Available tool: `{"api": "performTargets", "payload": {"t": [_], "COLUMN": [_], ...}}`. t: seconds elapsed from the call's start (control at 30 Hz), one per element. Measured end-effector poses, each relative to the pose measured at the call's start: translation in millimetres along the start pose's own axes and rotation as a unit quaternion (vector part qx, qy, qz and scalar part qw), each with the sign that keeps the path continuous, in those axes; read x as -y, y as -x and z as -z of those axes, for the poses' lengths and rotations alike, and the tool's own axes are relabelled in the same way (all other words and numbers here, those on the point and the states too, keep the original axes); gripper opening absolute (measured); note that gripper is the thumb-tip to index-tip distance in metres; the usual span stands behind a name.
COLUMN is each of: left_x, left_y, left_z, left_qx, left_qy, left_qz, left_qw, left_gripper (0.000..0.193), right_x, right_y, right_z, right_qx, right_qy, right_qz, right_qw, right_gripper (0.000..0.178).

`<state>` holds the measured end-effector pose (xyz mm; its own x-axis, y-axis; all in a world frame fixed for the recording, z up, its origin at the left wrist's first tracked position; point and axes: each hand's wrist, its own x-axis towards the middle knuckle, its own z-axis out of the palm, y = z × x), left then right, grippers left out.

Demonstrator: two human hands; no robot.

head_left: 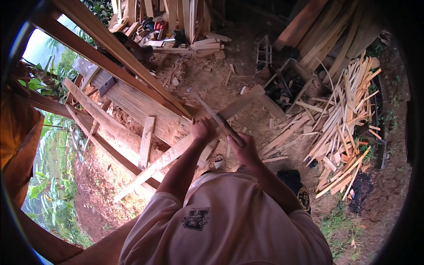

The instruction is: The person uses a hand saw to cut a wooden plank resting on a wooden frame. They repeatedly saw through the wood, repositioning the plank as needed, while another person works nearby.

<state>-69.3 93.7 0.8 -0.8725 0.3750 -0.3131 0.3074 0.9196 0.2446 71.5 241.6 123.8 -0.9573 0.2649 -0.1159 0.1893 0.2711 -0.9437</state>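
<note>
A long, narrow tool [219,119] with a slim, pale-edged blade and a darker grip end slants up and to the left; its exact kind cannot be told. My right hand [247,151] is wrapped round its lower end. Beneath it a pale wooden plank [170,160] runs diagonally from the lower left to the upper right. My left hand [203,130] is closed at the plank's middle, apparently gripping it, with its fingertips partly hidden. The tool's blade passes over the plank, just right of my left hand.
Long beams [128,57] slope down from the upper left towards my left hand. A wide weathered board [132,97] lies behind the plank. Thin offcuts [344,119] are heaped at the right, near a dark open box [287,84]. More lumber [194,22] stands at the back.
</note>
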Motion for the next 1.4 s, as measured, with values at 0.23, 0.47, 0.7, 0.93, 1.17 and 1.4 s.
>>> {"api": "performTargets", "payload": {"t": [0.23,0.47,0.7,0.93,1.17,1.4], "left_x": [-0.9,8.6,-6.1,-10.7,-8.8,-5.0], "left_y": [0.6,-15.7,-6.0,-1.3,-3.1,-7.3], "left_z": [16.2,15.1,7.1,28.6,34.1,25.7], "left_qx": [0.029,0.063,-0.004,0.025,0.044,0.031], "left_qy": [0.057,0.092,0.044,0.070,0.073,0.075], "left_qz": [0.014,0.013,0.050,0.054,0.058,0.053], "left_qw": [0.998,0.994,0.998,0.996,0.995,0.995], "left_gripper": [0.039,0.038,0.044,0.034,0.033,0.036], "right_x": [-16.1,-14.9,-31.6,-34.5,-42.7,-50.4], "right_y": [2.5,-4.7,-17.0,-12.7,-11.6,1.3], "right_z": [-4.2,-5.4,6.9,16.2,7.5,10.8], "right_qx": [0.007,0.027,0.035,0.043,0.041,0.044], "right_qy": [-0.014,-0.049,-0.011,-0.022,0.003,-0.021], "right_qz": [0.029,0.047,0.030,0.044,0.076,0.105], "right_qw": [0.999,0.997,0.999,0.998,0.996,0.993], "right_gripper": [0.026,0.025,0.025,0.023,0.022,0.019]}}
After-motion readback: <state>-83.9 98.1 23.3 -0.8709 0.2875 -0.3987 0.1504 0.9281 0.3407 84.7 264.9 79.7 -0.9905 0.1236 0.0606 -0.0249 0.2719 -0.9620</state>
